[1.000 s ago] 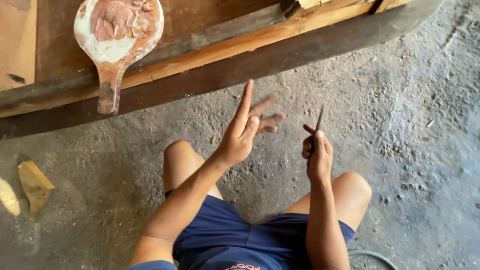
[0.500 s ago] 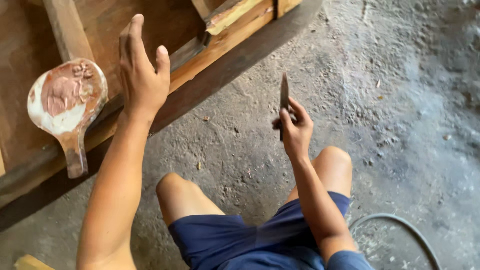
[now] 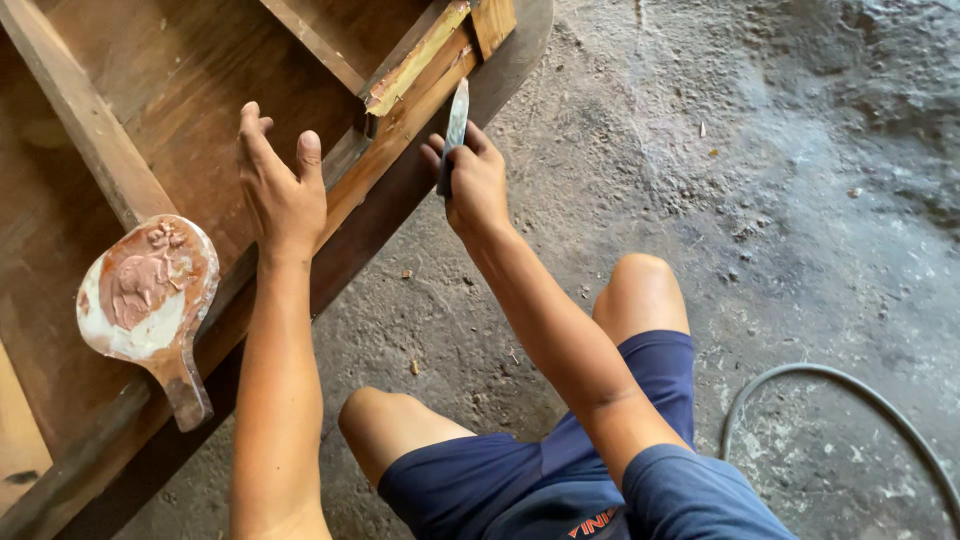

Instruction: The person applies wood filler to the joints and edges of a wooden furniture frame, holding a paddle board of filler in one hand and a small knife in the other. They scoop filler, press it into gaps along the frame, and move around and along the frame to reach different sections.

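Over the brown wooden frame of slanted boards (image 3: 150,130), the left hand (image 3: 280,190) hovers open, fingers spread and lifted, apparently so the palm can settle flat on the wood; the right hand (image 3: 475,185) is closed around a slim grey metal blade (image 3: 457,120), held upright with its tip close to the yellowish wooden corner block (image 3: 420,60), a grip that suits pointing the edge at that joint; well to the left, a paddle-shaped wooden board bearing a reddish clay relief (image 3: 148,290) lies on the frame's edge, handle toward the person; a grey hose (image 3: 850,400) curls on the concrete floor (image 3: 750,200).

Paddle (image 3: 148,300) on wooden frame (image 3: 90,130), left of left hand (image 3: 280,190); right hand (image 3: 478,185) right, holding blade (image 3: 457,115); hose (image 3: 840,400) far right on floor (image 3: 750,150).
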